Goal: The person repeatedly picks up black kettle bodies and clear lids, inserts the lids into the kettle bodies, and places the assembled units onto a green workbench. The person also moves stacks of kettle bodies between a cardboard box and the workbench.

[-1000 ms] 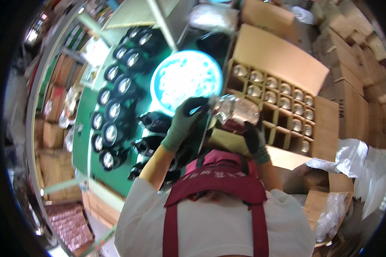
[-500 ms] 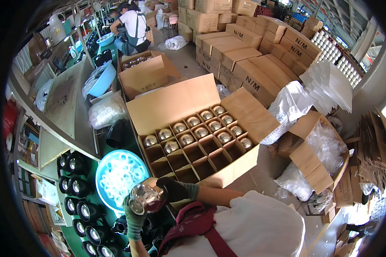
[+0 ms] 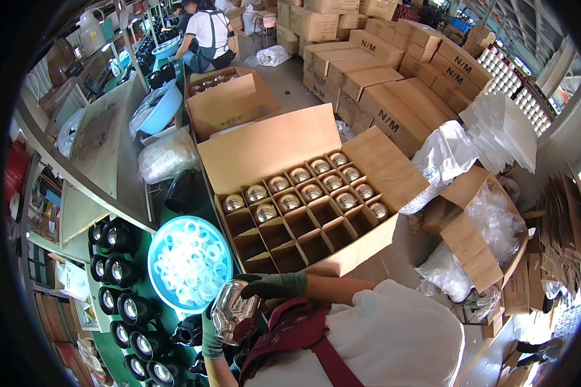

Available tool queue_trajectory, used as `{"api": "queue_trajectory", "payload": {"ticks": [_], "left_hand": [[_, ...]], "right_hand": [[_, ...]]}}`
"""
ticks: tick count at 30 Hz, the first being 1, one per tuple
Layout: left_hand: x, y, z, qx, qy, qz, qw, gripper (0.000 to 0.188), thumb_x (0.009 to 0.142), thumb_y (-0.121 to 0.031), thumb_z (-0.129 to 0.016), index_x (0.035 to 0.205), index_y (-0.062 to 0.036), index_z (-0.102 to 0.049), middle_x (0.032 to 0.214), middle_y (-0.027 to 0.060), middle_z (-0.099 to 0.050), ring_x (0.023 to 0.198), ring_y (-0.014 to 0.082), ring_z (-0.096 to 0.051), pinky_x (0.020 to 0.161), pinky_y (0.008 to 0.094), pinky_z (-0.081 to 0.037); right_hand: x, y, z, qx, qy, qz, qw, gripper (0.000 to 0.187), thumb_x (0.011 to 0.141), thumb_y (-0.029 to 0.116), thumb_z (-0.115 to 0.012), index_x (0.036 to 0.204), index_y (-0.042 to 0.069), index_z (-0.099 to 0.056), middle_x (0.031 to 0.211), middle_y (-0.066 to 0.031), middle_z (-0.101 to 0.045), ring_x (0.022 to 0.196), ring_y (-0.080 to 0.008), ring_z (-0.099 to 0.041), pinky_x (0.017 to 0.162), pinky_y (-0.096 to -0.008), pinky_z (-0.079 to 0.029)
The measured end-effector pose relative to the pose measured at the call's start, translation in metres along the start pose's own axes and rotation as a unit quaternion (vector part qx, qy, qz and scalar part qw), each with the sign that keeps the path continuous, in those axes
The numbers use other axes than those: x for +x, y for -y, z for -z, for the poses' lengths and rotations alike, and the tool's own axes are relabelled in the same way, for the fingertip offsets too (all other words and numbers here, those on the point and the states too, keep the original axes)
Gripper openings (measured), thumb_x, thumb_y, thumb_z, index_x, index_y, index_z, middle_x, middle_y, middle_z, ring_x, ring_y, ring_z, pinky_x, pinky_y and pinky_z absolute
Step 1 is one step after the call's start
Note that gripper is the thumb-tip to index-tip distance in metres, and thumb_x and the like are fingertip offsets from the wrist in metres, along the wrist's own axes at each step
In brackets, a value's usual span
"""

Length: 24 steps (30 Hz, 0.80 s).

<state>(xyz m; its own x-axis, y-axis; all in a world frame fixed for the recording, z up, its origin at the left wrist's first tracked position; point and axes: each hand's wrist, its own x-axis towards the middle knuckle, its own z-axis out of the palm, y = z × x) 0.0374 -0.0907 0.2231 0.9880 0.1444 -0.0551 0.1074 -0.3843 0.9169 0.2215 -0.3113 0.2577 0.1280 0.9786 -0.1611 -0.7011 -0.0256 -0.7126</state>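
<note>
Silvery glass vessel (image 3: 235,311) is held between both gloved hands, tilted, just in front of the wearer's chest. The left hand (image 3: 211,337) grips its left side from below; the right hand (image 3: 265,286) closes over its upper right. The vessel lies near a blue basin (image 3: 153,264) of clear rings on the green surface (image 3: 157,309), outside the divided carton (image 3: 361,253).
</note>
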Motion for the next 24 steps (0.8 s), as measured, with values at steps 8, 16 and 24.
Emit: {"api": "queue_trajectory", "payload": {"ticks": [8, 16, 24], "left_hand": [[0.007, -0.028, -0.016, -0.341, -0.147, 0.190, 0.909, 0.023, 0.099, -0.020, -0.065, 0.110, -0.0007, -0.071, 0.099, 0.0055, -0.074, 0.083, 0.0141, -0.068, 0.074, 0.0297, -0.055], [-0.001, 0.039, 0.012, -0.325, -0.254, 0.085, 0.907, 0.029, 0.101, -0.020, -0.053, 0.121, -0.0022, -0.066, 0.110, 0.0081, -0.071, 0.092, 0.0198, -0.070, 0.083, 0.0350, -0.058], [-0.002, 0.082, 0.059, -0.379, -0.328, 0.072, 0.862, 0.028, 0.100, -0.016, -0.053, 0.123, -0.0033, -0.064, 0.116, 0.0127, -0.069, 0.101, 0.0249, -0.068, 0.091, 0.0381, -0.057]], "right_hand": [[0.006, -0.001, -0.009, -0.077, 0.045, 0.045, 0.995, 0.058, 0.096, 0.025, -0.067, 0.146, 0.005, -0.046, 0.135, -0.0107, -0.059, 0.124, -0.0187, -0.056, 0.107, -0.0342, -0.046], [0.052, 0.001, -0.031, 0.216, 0.069, -0.030, 0.973, 0.045, 0.099, 0.026, -0.060, 0.136, 0.002, -0.054, 0.126, -0.0132, -0.066, 0.112, -0.0235, -0.067, 0.103, -0.0394, -0.053], [0.105, -0.005, -0.015, 0.187, 0.037, -0.079, 0.979, 0.049, 0.098, 0.037, -0.058, 0.135, 0.005, -0.053, 0.124, -0.0122, -0.067, 0.111, -0.0232, -0.068, 0.096, -0.0427, -0.057]]}}
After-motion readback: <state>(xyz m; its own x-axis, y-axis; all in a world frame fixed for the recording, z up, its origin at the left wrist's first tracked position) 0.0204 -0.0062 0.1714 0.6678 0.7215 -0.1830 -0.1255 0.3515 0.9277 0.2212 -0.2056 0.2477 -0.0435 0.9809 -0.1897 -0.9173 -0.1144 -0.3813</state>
